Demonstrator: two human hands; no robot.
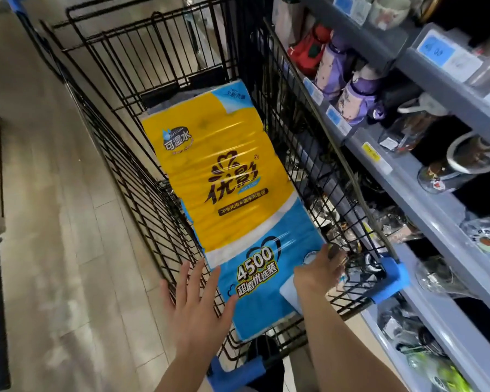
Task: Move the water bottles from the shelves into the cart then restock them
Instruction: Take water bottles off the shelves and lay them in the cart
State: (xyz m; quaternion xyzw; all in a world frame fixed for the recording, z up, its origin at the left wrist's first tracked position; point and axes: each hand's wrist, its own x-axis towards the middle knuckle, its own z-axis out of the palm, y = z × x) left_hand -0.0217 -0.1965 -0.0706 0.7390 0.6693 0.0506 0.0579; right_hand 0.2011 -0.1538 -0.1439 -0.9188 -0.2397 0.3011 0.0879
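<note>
- Black wire forms the cart (pixel 142 89) in front of us, and a big yellow-and-blue paper pack (pixel 227 176) fills most of its basket.
- Our right hand (pixel 320 271) reaches down between the pack and the cart's right wall, fingers curled around something with a dark glossy top. It looks like a water bottle (pixel 335 251), though most of it is hidden behind the hand.
- Our left hand (pixel 195 304) hovers with fingers spread and relaxed, holding nothing, just beside the pack's near-left corner.
- We judge we are on the first half of the task, loading the cart, with the bottle at the basket's near-right side.
- More bottles, purple and red ones (pixel 359 100), remain on the grey shelves (pixel 425 202) to our right.
- Next we need a stable spot in that narrow gap, then a release and a reach back to the shelf.
</note>
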